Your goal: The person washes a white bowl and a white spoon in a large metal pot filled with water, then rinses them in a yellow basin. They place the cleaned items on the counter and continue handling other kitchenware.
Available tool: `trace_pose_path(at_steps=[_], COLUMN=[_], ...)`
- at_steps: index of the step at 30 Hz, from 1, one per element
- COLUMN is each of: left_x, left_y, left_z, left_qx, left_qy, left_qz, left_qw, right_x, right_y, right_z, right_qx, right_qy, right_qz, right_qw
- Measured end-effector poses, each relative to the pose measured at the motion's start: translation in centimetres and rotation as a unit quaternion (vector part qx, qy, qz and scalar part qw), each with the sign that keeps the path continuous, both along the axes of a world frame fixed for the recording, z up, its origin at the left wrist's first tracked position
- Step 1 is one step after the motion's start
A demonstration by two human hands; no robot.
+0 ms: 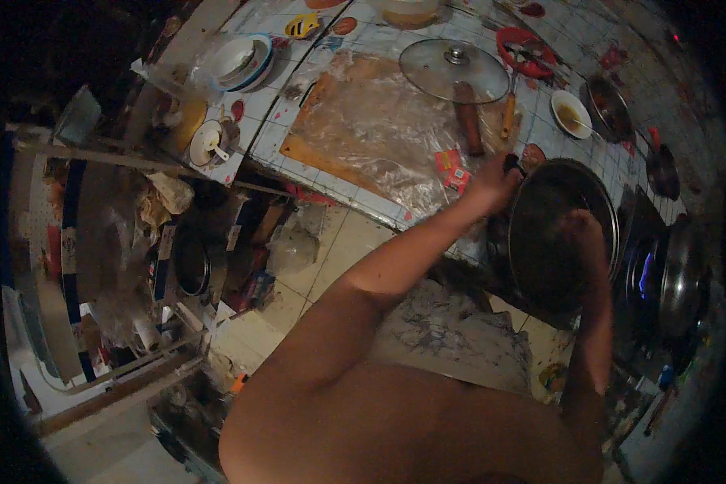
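Note:
My left hand (497, 183) grips a short black handle (513, 165) at the rim of a large, dark wok (541, 260). The wok lies at the right end of the tiled counter, over its front edge. Inside it is my right hand (582, 228), fingers bent near the inner surface. Blur and dim light hide whether those fingers hold anything. Left of my left hand, two red printed packets (451, 169) lie on a wooden board (314, 160) covered with clear plastic film (375, 121).
A glass lid (423, 69) and a brown rolling pin (469, 124) rest on the board. Behind are a red basin (511, 37), a skimmer handle (508, 116) and a white bowl of liquid (565, 124). Stacked bowls (233, 63) stand left; a crowded rack (127, 160) is lower left.

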State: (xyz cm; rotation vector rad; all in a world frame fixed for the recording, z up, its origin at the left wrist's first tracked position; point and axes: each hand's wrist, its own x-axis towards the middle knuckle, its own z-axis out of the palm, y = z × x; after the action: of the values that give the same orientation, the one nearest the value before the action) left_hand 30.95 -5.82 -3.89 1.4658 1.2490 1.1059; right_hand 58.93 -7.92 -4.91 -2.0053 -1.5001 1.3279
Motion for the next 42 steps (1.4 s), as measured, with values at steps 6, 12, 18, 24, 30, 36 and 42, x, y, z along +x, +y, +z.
trace_pose_path(at_steps=[6,12,18,24,30,36,42], left_x=[0.4,-0.5,-0.2,-0.4,-2.2,-10.6,-17.6], left_y=[0.4,-0.4,-0.8,-1.4,-1.3,2.7,3.8], left_z=[-1.0,1.5,2.0,2.6,9.4,15.0,19.5], left_qx=[0.004,-0.280,-0.310,-0.290,-0.241,-0.195,-0.134], left_qy=[-0.053,-0.201,-0.303,-0.310,-0.323,-0.404,-0.354], left_qz=[-0.032,-0.022,-0.042,-0.031,0.038,-0.138,-0.075], left_qw=[0.998,0.938,0.900,0.905,0.914,0.883,0.922], right_x=[-2.2,5.3,5.8,5.3,3.1,3.3,-5.7], right_y=[-7.6,-11.5,-12.3,-12.7,-11.1,-4.6,1.7], right_z=[4.4,1.2,1.0,0.7,11.1,15.2,21.0], right_qx=[0.338,0.352,0.196,0.235,0.271,0.402,0.309], right_qy=[-0.474,-0.385,0.148,0.105,0.036,0.378,0.379], right_qz=[0.220,-0.119,-0.388,-0.434,-0.303,-0.047,-0.114], right_qw=[0.783,0.845,0.888,0.864,0.913,0.833,0.865])
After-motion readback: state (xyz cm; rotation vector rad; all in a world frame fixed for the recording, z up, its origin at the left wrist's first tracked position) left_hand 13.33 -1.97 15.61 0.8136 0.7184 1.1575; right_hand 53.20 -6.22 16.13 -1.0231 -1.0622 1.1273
